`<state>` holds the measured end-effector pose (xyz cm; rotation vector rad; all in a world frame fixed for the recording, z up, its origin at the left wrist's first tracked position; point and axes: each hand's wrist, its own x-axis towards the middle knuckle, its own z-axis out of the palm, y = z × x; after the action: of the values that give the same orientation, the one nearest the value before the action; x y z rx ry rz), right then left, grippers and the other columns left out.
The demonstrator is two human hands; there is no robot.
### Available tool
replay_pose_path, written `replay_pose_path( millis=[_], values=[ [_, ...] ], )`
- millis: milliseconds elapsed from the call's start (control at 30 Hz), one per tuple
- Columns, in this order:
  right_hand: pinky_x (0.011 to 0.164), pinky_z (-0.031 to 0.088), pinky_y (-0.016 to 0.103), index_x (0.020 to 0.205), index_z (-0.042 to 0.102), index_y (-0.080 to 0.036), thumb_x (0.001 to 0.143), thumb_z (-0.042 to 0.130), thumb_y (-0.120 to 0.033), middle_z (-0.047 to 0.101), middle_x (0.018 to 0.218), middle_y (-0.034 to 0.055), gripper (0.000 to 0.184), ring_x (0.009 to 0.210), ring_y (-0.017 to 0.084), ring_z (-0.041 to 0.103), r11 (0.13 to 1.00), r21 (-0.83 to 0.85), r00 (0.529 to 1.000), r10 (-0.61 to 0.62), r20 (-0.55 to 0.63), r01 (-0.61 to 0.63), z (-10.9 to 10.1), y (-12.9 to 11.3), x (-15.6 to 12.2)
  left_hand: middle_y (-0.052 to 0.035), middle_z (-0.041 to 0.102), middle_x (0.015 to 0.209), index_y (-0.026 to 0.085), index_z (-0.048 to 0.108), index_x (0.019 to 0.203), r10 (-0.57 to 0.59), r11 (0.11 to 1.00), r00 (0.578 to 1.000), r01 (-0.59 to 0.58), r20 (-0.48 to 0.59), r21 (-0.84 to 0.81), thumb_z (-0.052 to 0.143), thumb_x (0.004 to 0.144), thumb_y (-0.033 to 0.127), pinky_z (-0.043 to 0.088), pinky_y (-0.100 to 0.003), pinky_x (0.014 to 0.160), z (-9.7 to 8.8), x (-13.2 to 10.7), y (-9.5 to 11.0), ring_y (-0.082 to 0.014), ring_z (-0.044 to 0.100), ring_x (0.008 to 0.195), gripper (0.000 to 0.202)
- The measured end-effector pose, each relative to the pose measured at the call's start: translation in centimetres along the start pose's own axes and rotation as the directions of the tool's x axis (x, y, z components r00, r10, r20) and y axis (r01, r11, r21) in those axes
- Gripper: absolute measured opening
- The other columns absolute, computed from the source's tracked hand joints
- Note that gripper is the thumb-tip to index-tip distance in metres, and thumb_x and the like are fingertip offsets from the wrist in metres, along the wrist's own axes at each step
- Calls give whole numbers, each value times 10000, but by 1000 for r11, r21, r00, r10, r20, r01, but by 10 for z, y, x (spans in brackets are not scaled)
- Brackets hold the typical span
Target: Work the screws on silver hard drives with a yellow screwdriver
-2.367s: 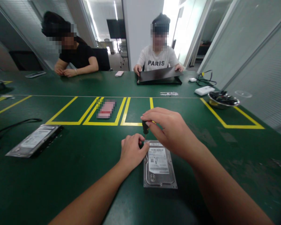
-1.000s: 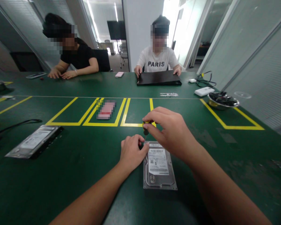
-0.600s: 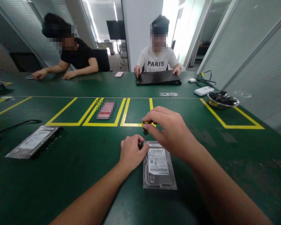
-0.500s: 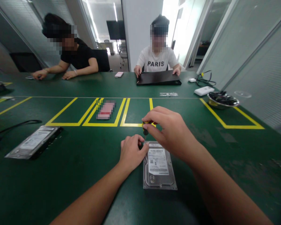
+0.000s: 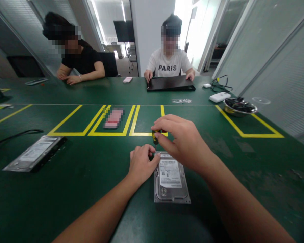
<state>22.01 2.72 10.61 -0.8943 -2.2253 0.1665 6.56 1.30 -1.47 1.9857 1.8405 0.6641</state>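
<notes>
A hard drive [image 5: 171, 179] lies flat on the green table, label side up, its short edge toward me. My right hand [image 5: 178, 135] is closed round a small yellow-and-black screwdriver [image 5: 155, 137]. The screwdriver stands nearly upright, its thin shaft reaching down to the drive's far left corner. At that same corner my left hand [image 5: 142, 163] has its fingers curled and its thumb over the drive's edge, gripping it close to the shaft. The exact spot where the tip meets the drive is hidden by the fingers.
To the left lies another hard drive [image 5: 34, 153] with a black cable [image 5: 17, 136] behind it. Yellow tape [image 5: 108, 134] marks areas, one holding a pink blurred item [image 5: 114, 118]. A metal bowl [image 5: 239, 111] of dark parts stands right. Two people sit opposite, one holding a black panel [image 5: 171, 83].
My view has shifted slightly; my hands, the screwdriver and the drive keep nearly the same arrangement. The person at far left has drawn an outstretched hand back from a flat object.
</notes>
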Motion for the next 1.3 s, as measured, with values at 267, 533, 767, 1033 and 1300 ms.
replay_pose_path(
  millis=[267, 533, 767, 1033, 1300],
  values=[
    [761, 464, 282, 921, 693, -150, 849, 662, -147, 685, 895, 50, 79, 843, 163, 618, 999, -50, 1000, 22, -10, -23, 2, 0, 1, 8, 639, 770, 226, 581, 817, 4, 1000, 1000, -4, -8, 0, 645, 822, 374, 325, -337, 743, 0, 0, 1, -223, 573, 843, 162],
    [819, 485, 302, 905, 681, -169, 859, 613, -135, 699, 954, 56, 89, 907, 174, 638, 1000, 9, 1000, 6, -26, -6, 4, 2, 0, 0, 638, 776, 222, 584, 817, -10, 1000, 1000, 10, -1, 11, 644, 820, 377, 333, -340, 755, 1, 0, 1, -229, 574, 849, 166],
    [740, 462, 274, 879, 686, -165, 853, 671, -172, 668, 884, 43, 31, 820, 154, 608, 998, -49, 999, 40, -28, -42, 5, 2, 0, 15, 639, 769, 234, 593, 831, 5, 1000, 1000, -5, -16, -11, 653, 813, 370, 322, -342, 749, 1, -1, 0, -223, 568, 838, 149],
    [808, 478, 289, 910, 690, -156, 857, 621, -125, 731, 924, 40, 92, 878, 169, 657, 1000, -23, 1000, 14, -12, -14, 2, 2, 1, 13, 637, 772, 232, 595, 829, 6, 1000, 1000, -6, -20, -19, 644, 809, 363, 309, -338, 737, 0, -1, 0, -221, 562, 841, 141],
    [816, 496, 286, 916, 716, -130, 849, 657, -140, 710, 962, 77, 90, 904, 167, 650, 1000, -14, 998, -3, -60, 2, 5, 4, 1, 16, 633, 763, 228, 594, 828, 17, 1000, 999, -17, -30, -12, 645, 816, 372, 303, -337, 726, 0, -1, -1, -216, 558, 825, 153]
  ],
)
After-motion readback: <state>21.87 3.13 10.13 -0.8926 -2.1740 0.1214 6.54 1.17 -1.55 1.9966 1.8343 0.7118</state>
